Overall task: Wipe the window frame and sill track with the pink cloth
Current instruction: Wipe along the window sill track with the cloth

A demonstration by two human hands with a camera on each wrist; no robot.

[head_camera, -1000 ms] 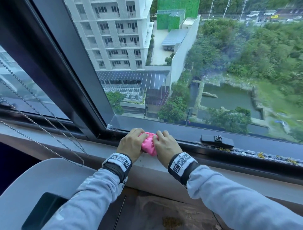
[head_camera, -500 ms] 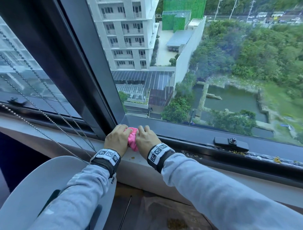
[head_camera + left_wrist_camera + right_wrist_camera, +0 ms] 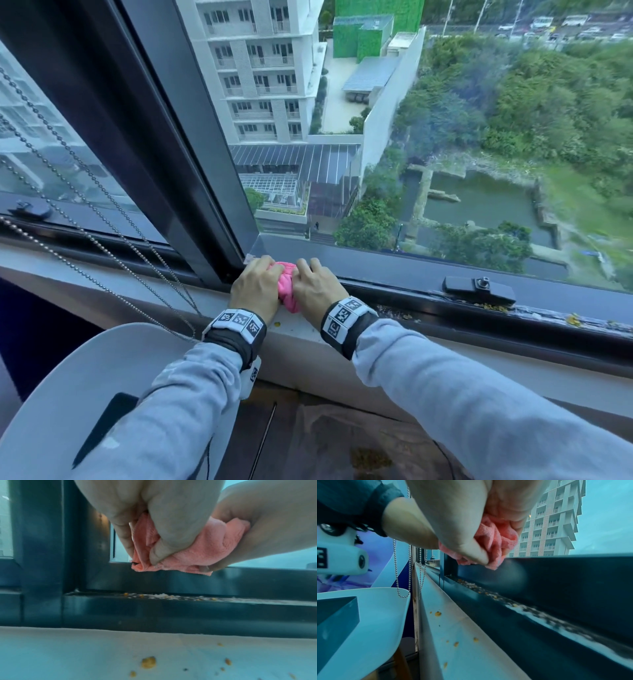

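From the head view we saw our left hand (image 3: pixel 255 291) and right hand (image 3: pixel 317 291) both gripping the bunched pink cloth (image 3: pixel 287 289) by the window frame (image 3: pixel 178 164) corner. The left wrist view alone showed the cloth hanging clear above the sill track (image 3: pixel 171 597). The right wrist view added yellow crumbs (image 3: pixel 438 613) on the pale sill (image 3: pixel 462 635).

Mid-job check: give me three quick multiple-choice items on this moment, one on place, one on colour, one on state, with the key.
1. Where is the pink cloth?
A. at the corner by the upright window frame
B. beside the black latch
C. on the chair

2. The crumbs on the sill are
A. green
B. yellowish
C. blue

3. The sill track is
A. wiped clean
B. holding debris
C. covered by cloth

Key: 1 A, left hand and right hand hold it there; 2 B, left wrist view shows it; 3 B, grit lines it.
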